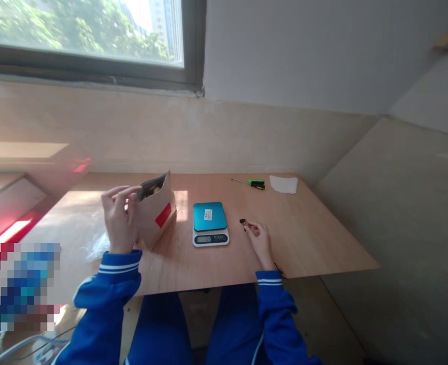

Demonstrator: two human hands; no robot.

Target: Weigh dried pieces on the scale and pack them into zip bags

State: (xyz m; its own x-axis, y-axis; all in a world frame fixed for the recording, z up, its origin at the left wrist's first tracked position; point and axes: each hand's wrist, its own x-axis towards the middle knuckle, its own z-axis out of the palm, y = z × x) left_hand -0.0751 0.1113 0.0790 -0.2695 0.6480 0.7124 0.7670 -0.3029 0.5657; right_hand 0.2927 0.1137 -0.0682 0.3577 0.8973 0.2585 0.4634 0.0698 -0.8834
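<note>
My left hand (120, 220) pinches the near left rim of a brown paper bag (151, 215). The bag stands upright with its mouth open and a red label on its side; pale bits show inside, too small to name. Between the fingertips of my right hand (259, 241) is a small black-and-tan piece (243, 221), its kind unclear. This hand is just above the table, right of a kitchen scale (211, 238). A white sticker lies on the scale's blue platform, and its display digits cannot be read.
On the wooden table (296, 243), a green-and-black screwdriver (256, 183) and a white paper sheet (284, 184) lie at the back right. Clear plastic wrap (98, 238) is left of the bag. A wall and window (83, 30) rise behind; cables (30, 342) run at lower left.
</note>
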